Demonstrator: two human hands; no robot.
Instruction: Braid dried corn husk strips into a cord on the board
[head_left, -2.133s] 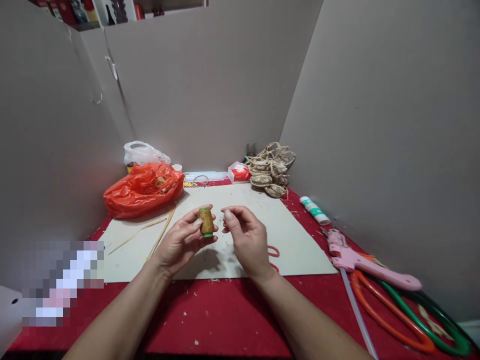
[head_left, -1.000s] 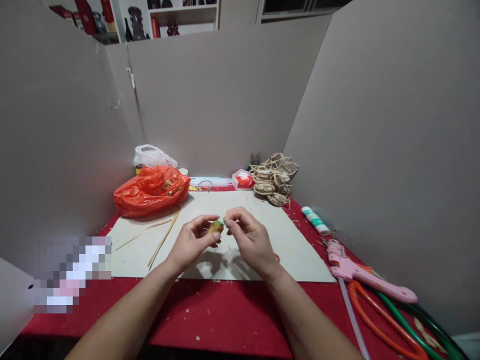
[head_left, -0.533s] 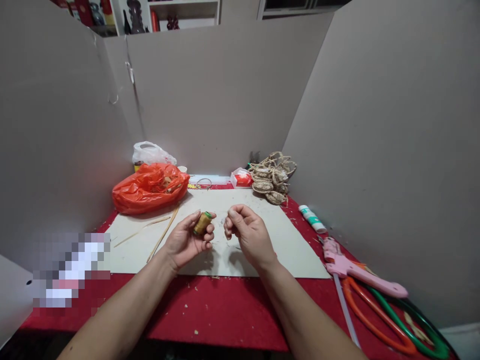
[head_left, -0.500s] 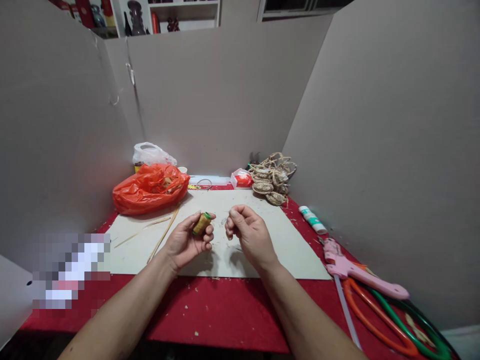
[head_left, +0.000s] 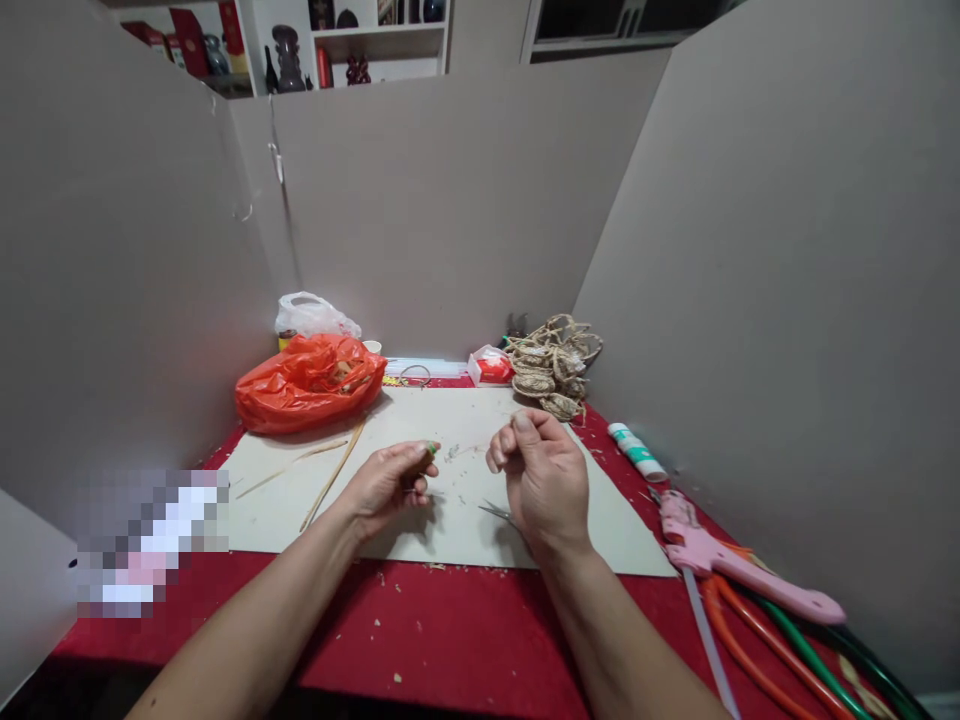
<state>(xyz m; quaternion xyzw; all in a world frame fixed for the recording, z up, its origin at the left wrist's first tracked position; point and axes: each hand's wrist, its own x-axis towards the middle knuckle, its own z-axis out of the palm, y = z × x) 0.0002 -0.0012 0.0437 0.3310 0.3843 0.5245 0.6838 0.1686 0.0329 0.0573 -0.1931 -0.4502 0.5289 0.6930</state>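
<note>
Left hand (head_left: 386, 490): fingers curled round a green-ended spool (head_left: 432, 449), mostly hidden. Right hand (head_left: 551, 485): level with the left, well apart, thumb and forefinger pressed together; any thread there is too fine to confirm. Beneath both: pale sheet (head_left: 450, 535). Under the right: slim metal blades (head_left: 496, 512). Beyond the left: red-orange bag (head_left: 307, 390). Beyond the right: woven-cord bundle (head_left: 534, 384).

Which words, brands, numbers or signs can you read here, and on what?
None can be read.
Red box: marks too small.
White bag: faint reddish marks, too blurred.
Green-banded tube: no legible lettering.
Spool in the left hand: mostly covered, no lettering visible.
</note>
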